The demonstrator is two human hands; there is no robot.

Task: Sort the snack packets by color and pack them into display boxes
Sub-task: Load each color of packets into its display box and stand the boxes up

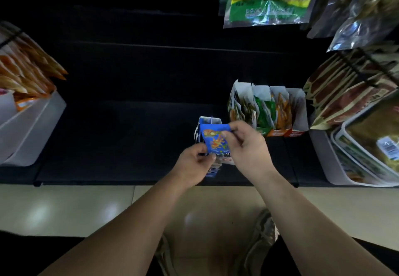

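A blue display box (pixel 209 122) stands on the dark shelf (pixel 129 137) in front of me. Over it I hold a blue snack packet (pixel 214 139) with orange print. My left hand (pixel 194 163) pinches the packet's lower left corner. My right hand (pixel 246 144) grips its upper right edge. To the right stands a row of white display boxes (pixel 267 109) holding dark green, green and orange packets; the rightmost box looks dark inside. The lower part of the blue box is hidden behind my hands.
A white bin (pixel 32 129) with orange packets sits at the left. Another white bin (pixel 323 157) with large bags is at the right, with brown pouches (pixel 349 94) hanging above it. Green and clear bags (pixel 267 6) hang at the top right. The shelf's front edge runs just below my hands.
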